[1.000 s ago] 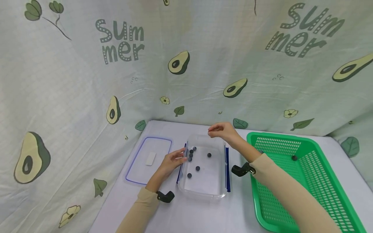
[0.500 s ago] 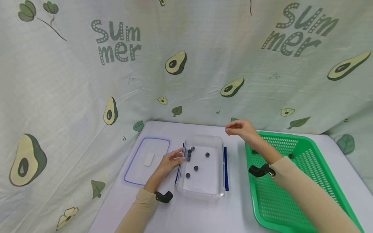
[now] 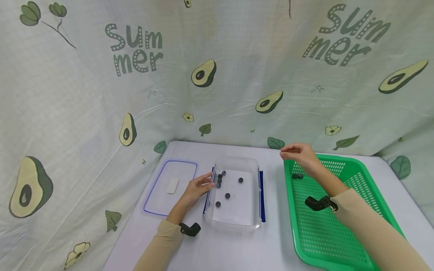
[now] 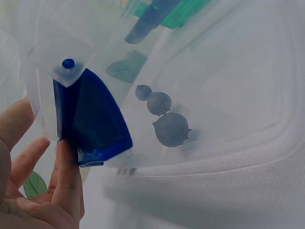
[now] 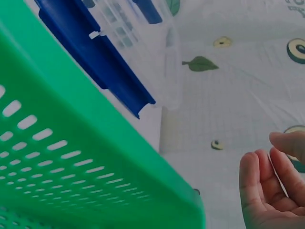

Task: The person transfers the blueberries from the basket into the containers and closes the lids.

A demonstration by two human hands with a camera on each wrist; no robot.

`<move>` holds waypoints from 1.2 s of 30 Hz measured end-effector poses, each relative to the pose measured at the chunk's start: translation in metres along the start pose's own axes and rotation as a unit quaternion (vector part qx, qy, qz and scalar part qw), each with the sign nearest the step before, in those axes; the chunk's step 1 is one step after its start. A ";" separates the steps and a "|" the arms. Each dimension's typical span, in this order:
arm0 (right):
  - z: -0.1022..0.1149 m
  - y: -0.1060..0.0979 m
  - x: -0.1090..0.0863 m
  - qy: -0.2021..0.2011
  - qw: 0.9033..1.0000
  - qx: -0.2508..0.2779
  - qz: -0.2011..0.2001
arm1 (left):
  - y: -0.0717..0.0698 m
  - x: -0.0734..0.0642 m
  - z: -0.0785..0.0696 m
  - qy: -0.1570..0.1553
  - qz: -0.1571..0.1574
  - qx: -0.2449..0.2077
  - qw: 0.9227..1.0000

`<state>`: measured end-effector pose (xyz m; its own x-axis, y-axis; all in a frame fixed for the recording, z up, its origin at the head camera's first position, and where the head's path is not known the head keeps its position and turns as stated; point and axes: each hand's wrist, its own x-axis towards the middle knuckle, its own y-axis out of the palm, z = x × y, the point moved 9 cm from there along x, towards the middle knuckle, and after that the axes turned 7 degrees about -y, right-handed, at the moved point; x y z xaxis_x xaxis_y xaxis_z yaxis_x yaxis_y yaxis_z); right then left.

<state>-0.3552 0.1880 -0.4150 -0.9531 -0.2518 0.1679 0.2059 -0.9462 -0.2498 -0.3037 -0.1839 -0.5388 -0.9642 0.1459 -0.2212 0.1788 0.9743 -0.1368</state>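
My left hand [image 3: 199,187] grips the left side of a clear plastic box [image 3: 240,214]. In the left wrist view its fingers touch the blue latch [image 4: 97,119] and the thumb lies at the box rim. Several blueberries [image 3: 227,195] sit in the box, some clustered by its left wall. My right hand [image 3: 301,155] is raised over the back left corner of a green basket [image 3: 293,222]. The right wrist view shows its fingers loosely bent, thumb apart from them, nothing between. Two blueberries [image 3: 297,176] lie in the basket below that hand; the forearm covers part of the basket.
Left of the box lies a clear lid [image 3: 186,173] with a blue edge and a white rectangle [image 3: 172,185]. A second blue latch [image 3: 262,195] hangs along the box's right side. Behind the white table [image 3: 237,248] hangs a printed curtain [image 3: 237,75].
From above the box's far edge, my right hand has moved right to the basket. A blueberry at the basket's back right is now behind the forearm. The left hand has kept its hold.
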 end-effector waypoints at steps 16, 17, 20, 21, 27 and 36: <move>-0.048 -0.041 -0.027 0.037 0.998 -0.031 -0.029 | 0.001 -0.014 -0.016 0.002 0.004 0.007 1.000; -0.051 -0.042 -0.028 0.039 0.998 -0.033 -0.031 | 0.002 -0.018 -0.020 0.002 0.004 0.010 1.000; -0.059 -0.045 -0.032 0.044 0.997 -0.048 -0.036 | 0.003 -0.021 -0.025 0.007 0.006 0.007 1.000; -0.061 -0.046 -0.034 0.043 0.997 -0.051 -0.040 | 0.003 -0.021 -0.025 0.007 0.006 0.006 1.000; -0.071 -0.054 -0.041 0.042 0.993 -0.080 -0.073 | 0.004 -0.021 -0.025 0.002 0.012 0.009 1.000; -0.090 -0.063 -0.046 0.053 0.983 -0.128 -0.117 | 0.005 -0.022 -0.030 0.006 0.018 0.011 1.000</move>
<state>-0.3445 0.2772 -0.4931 -0.9885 0.0022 0.1515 -0.0712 -0.8896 -0.4512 -0.2877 -0.1766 -0.5055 -0.9594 0.1822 -0.2155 0.2169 0.9646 -0.1501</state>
